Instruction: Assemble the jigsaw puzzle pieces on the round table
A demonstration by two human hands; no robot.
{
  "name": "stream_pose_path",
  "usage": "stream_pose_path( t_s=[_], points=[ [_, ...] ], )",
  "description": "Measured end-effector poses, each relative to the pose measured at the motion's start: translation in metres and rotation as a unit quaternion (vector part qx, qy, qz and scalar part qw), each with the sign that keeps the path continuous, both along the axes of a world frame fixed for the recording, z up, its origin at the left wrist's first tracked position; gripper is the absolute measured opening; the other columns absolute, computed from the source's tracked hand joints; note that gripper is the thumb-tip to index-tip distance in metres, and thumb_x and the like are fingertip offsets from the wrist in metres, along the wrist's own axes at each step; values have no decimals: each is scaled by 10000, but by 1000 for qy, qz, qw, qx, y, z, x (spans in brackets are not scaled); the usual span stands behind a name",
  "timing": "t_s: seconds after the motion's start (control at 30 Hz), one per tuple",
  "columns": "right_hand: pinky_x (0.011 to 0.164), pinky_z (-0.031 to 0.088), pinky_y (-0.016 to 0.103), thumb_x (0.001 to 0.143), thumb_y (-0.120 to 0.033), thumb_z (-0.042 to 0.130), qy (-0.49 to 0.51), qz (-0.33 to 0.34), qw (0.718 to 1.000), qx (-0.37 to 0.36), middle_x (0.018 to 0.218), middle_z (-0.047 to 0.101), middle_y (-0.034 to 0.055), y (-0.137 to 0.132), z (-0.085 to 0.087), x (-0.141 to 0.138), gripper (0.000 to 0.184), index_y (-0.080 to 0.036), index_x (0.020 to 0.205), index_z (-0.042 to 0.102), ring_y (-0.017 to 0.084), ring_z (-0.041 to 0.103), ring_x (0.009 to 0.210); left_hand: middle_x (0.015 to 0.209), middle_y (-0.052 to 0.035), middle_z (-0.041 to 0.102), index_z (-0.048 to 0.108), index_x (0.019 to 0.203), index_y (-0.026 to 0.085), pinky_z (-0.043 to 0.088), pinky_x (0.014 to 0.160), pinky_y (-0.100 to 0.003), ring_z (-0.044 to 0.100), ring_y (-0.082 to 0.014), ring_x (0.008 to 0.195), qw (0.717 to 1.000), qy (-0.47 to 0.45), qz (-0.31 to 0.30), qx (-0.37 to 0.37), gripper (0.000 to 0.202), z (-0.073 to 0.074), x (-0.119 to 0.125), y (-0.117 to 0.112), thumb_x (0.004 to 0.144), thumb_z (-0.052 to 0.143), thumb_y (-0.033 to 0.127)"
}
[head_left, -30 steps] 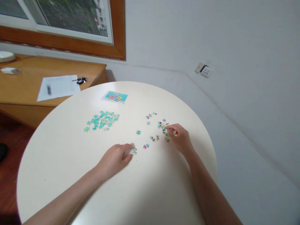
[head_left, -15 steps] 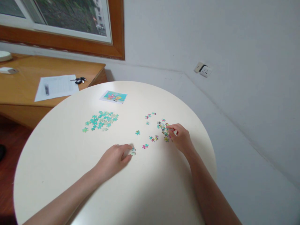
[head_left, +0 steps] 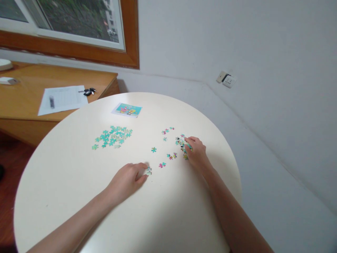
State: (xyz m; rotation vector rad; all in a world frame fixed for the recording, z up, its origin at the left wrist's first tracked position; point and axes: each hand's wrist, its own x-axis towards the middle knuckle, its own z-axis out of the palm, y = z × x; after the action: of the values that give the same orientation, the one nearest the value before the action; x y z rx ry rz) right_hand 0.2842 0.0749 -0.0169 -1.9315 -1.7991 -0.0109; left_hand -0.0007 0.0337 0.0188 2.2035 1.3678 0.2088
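My left hand [head_left: 129, 178] rests on the round cream table [head_left: 79, 196], thumb and forefinger pinched on a small pale puzzle piece [head_left: 149, 170]. My right hand [head_left: 196, 151] lies curled over a cluster of mixed-colour pieces [head_left: 181, 142] at the right; whether it holds one is hidden. A pink piece [head_left: 162, 164], a teal piece [head_left: 154, 149] and a few others lie loose between my hands. A heap of teal pieces [head_left: 113, 137] sits to the left. The reference picture card [head_left: 126, 109] lies at the table's far side.
A wooden desk [head_left: 26, 102] stands behind the table at the left, with a sheet of paper [head_left: 62, 99] and keys [head_left: 88, 91] on it. A window with a wooden frame [head_left: 129, 42] is above. A wall socket [head_left: 226, 80] is on the right wall.
My right hand has slid a little to the left over the mixed cluster, and the piece seen in its fingertips earlier no longer shows. My left hand has kept its pinch.
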Motion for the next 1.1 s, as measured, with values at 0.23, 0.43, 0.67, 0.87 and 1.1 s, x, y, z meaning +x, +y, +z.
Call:
stream_pose_path(
  t_s=[0.23,0.43,0.67,0.87,1.1],
  points=[
    [973,323,432,866,-265,422,-54,-12,996,-73,1299,528,93,-1,-5,-5,372,-250,1197,591,249,450,1191,679,-21,626,617,1033,198,353,570,-255,587,-185,639,1000,10,7,-7,292,4,1,-1,809,455,290],
    [962,319,407,846,-219,444,-20,-5,998,-52,1208,586,62,-6,3,-7,304,-273,1007,697,221,510,1122,721,-33,646,617,1061,192,361,577,-259,585,-183,637,999,15,26,-25,328,7,2,-1,793,456,292],
    [944,332,386,808,-182,486,32,11,999,-13,1105,627,50,-5,4,-6,255,-258,864,723,197,561,1026,732,-37,653,618,1059,190,368,588,-264,585,-187,650,999,20,28,-40,336,9,2,-2,791,455,312],
    [942,337,383,800,-246,538,21,23,999,-13,1118,613,52,-4,-5,-4,222,-274,932,714,205,545,1046,720,-31,649,619,1047,196,366,568,-253,581,-177,644,999,16,26,-33,328,8,2,-1,791,455,316],
    [965,327,402,816,-276,552,8,50,997,-52,1199,568,67,-7,-2,-11,260,-293,1042,681,228,511,1127,691,-31,629,625,1046,189,363,567,-253,578,-176,626,999,25,23,-38,315,11,3,-1,794,468,293]
  ],
)
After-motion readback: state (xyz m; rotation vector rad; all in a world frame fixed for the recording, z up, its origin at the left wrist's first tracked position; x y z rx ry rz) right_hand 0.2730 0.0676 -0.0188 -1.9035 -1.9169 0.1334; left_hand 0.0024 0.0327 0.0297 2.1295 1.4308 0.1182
